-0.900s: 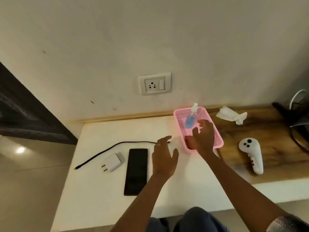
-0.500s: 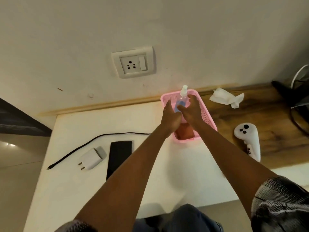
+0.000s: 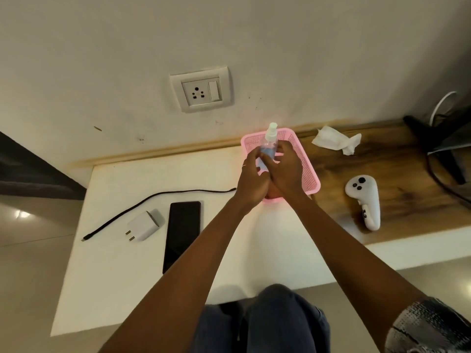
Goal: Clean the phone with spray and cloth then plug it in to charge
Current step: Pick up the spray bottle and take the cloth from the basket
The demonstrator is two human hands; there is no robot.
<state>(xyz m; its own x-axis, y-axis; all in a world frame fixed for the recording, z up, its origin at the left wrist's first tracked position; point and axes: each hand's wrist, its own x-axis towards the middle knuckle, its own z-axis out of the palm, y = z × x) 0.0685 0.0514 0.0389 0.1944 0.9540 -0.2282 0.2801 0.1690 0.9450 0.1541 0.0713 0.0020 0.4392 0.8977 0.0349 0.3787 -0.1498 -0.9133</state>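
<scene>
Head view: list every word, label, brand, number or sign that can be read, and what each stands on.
"12": dark digits, running sideways, on the handle of the white controller on the wooden counter.
Spray bottle, held in both hands: no readable label.
Phone, white charger, wall socket, pink basket: no text visible.

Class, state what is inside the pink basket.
In the pink basket, both hands grip a spray bottle. A reddish-brown item shows beneath; hands cover the rest.
</scene>
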